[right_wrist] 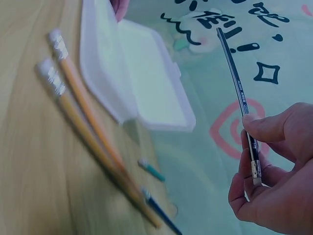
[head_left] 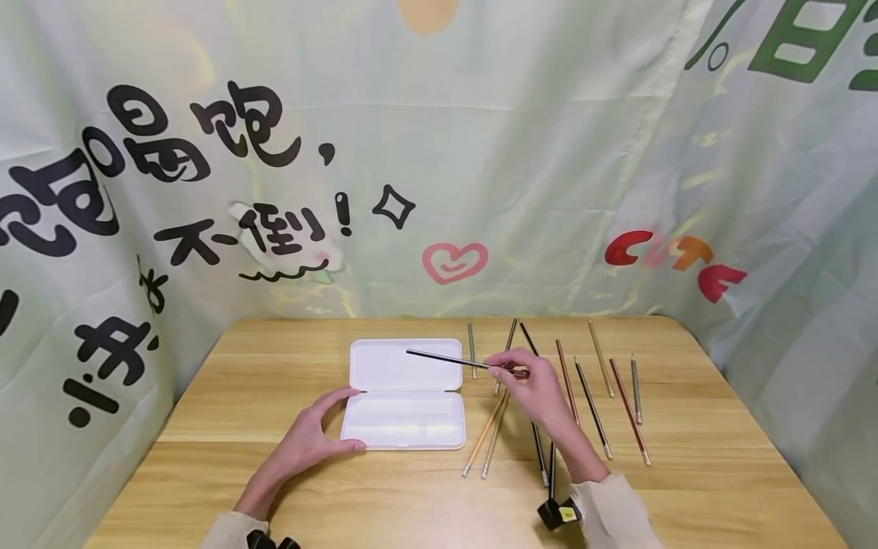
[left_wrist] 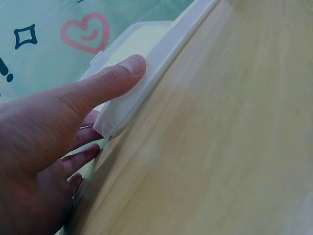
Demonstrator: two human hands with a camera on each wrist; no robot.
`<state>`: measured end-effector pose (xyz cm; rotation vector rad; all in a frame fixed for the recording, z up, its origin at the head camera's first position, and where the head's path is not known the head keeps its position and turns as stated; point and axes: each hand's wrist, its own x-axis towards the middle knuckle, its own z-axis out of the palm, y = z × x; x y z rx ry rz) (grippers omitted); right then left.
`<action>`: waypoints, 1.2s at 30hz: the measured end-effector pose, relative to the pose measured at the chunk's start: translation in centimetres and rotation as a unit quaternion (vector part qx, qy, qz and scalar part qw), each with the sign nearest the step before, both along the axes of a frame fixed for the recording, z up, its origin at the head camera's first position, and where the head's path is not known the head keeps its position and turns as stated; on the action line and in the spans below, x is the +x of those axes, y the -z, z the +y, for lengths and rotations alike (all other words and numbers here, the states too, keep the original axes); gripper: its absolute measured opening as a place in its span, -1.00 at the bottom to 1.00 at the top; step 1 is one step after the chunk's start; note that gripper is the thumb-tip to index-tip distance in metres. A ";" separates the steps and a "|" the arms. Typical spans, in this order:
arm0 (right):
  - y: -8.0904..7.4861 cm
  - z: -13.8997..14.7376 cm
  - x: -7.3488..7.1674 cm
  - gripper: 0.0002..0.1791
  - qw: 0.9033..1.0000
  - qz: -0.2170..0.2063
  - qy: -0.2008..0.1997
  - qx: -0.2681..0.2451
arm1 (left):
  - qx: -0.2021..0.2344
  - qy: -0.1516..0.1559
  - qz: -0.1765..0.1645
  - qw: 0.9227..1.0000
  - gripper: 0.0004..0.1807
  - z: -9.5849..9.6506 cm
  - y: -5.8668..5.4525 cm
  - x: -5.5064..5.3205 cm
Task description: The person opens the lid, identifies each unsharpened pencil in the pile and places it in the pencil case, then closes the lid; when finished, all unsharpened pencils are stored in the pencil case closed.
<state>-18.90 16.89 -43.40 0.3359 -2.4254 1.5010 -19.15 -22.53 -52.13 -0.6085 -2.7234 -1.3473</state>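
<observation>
A white pencil case point(head_left: 384, 419) lies unfolded on the table, its lid tipped back and its lower tray bare inside. The left hand point(head_left: 309, 435) holds the tray's left end, thumb at the front corner and forefinger by the hinge. In the left wrist view that thumb point(left_wrist: 117, 76) lies along the case's outer wall. Over the case's right side, the right hand point(head_left: 538, 385) pinches a black pencil point(head_left: 446, 358) between thumb and fingers. The pencil points left, above the lid. In the right wrist view, its silver band and eraser point(right_wrist: 257, 176) are by the fingers.
Two orange-yellow pencils point(head_left: 483, 435) lie just right of the case. Farther right several black, red, gold and green-grey pencils, such as a red pencil point(head_left: 629, 412), lie spread out. A printed curtain point(head_left: 535, 191) hangs behind the wooden table point(head_left: 274, 366).
</observation>
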 end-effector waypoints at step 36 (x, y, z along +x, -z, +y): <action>4.8 -9.6 0.6 -0.90 0.987 0.002 -0.046 0.156 | -0.001 0.005 0.010 1.000 -0.03 -0.3 0.3 -0.4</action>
